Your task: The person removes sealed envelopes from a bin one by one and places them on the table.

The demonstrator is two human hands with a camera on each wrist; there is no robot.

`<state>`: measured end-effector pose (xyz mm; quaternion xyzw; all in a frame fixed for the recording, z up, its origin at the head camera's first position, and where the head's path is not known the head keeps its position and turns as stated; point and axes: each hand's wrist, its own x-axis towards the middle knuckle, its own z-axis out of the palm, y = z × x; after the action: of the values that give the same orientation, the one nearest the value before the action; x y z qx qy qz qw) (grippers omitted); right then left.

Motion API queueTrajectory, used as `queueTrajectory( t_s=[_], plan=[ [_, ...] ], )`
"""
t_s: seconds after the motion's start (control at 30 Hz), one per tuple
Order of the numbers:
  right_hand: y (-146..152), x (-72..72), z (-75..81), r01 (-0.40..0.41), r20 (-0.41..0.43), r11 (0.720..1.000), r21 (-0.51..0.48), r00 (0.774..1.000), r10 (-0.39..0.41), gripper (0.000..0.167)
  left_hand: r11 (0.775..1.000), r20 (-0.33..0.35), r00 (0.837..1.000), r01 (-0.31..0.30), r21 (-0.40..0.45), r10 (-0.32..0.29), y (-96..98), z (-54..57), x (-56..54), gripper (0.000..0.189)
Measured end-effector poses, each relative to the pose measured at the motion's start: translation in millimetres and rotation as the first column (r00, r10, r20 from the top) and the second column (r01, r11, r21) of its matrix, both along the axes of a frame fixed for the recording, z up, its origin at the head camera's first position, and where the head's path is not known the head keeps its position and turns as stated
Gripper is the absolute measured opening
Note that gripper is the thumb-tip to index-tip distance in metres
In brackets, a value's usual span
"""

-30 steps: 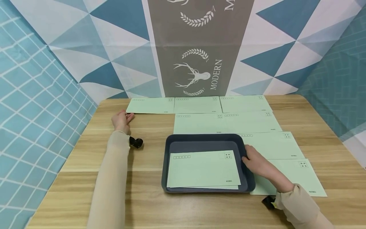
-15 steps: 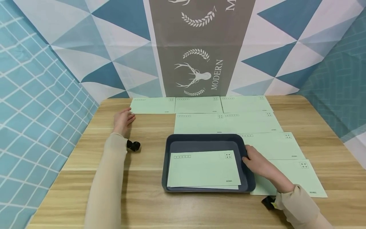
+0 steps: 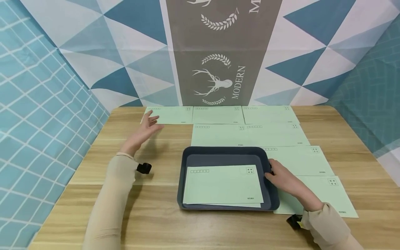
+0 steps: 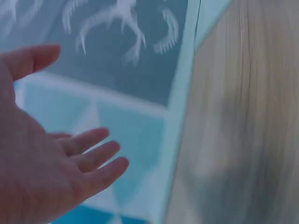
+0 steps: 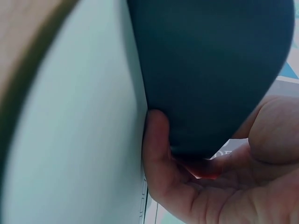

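My left hand (image 3: 142,131) is raised over the back left of the table, fingers spread and holding nothing. In the head view its fingertips overlap the leftmost pale green envelope (image 3: 175,116) of the back row. The left wrist view shows the bare palm (image 4: 37,168) with relaxed fingers. My right hand (image 3: 285,178) grips the right rim of a dark blue rectangular tray (image 3: 218,159), fingers curled under its edge in the right wrist view. Inside the tray lies a small stack of pale green envelopes (image 3: 223,185), printed with postcode boxes and a stamp square.
More envelopes lie flat in rows across the back, such as the middle one (image 3: 217,116), and down the right side, such as the front one (image 3: 318,194). The tray overlaps some of them. A patterned cloth (image 3: 212,41) stands behind the wooden table (image 3: 162,229).
My left hand has come away from the left edge of the back-left envelope, moving up and rightward with fingers spreading. My right hand and the tray have stayed in place.
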<state>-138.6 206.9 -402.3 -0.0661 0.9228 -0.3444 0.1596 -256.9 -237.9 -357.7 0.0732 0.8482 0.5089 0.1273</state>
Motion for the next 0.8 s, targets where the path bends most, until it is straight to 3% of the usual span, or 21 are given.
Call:
queueTrajectory(
  t_s=[0.07, 0.13, 0.23, 0.37, 0.5, 0.67, 0.8],
  plan=[
    [0.4, 0.3, 0.9, 0.002, 0.005, 1.000, 0.001, 1.000, -0.002, 0.048, 0.992, -0.052, 0.993, 0.101, -0.078, -0.105, 15.1, 5.9, 11.9, 0.085],
    [0.4, 0.6, 1.7, 0.007, 0.012, 1.000, 0.002, 1.000, -0.007, 0.049, 0.964, -0.094, 0.972, 0.198, -0.175, -0.217, 30.0, 10.6, 26.4, 0.082],
    [-0.2, 1.3, 2.5, 0.009, 0.015, 1.000, 0.004, 1.000, -0.009, 0.050, 0.890, -0.125, 0.920, 0.314, -0.329, -0.371, 51.3, 16.9, 50.2, 0.079],
    [0.0, 0.8, 2.7, 0.008, 0.008, 1.000, 0.007, 1.000, -0.008, 0.050, 0.783, -0.104, 0.861, 0.395, -0.481, -0.499, 74.8, 18.6, 77.5, 0.076],
    [0.9, 1.0, 2.4, 0.012, 0.006, 1.000, 0.010, 1.000, -0.012, 0.051, 0.671, -0.061, 0.810, 0.438, -0.598, -0.584, 94.6, 9.6, 92.5, 0.074],
    [0.8, 1.1, 2.2, 0.010, -0.002, 1.000, 0.002, 1.000, -0.010, 0.049, 0.524, -0.055, 0.755, 0.400, -0.752, -0.654, 110.4, -3.8, 102.7, 0.085],
    [0.0, 0.6, 1.0, 0.005, -0.001, 1.000, -0.001, 1.000, -0.005, 0.049, 0.455, -0.075, 0.735, 0.334, -0.825, -0.674, 114.9, -13.5, 107.6, 0.098]
  ],
)
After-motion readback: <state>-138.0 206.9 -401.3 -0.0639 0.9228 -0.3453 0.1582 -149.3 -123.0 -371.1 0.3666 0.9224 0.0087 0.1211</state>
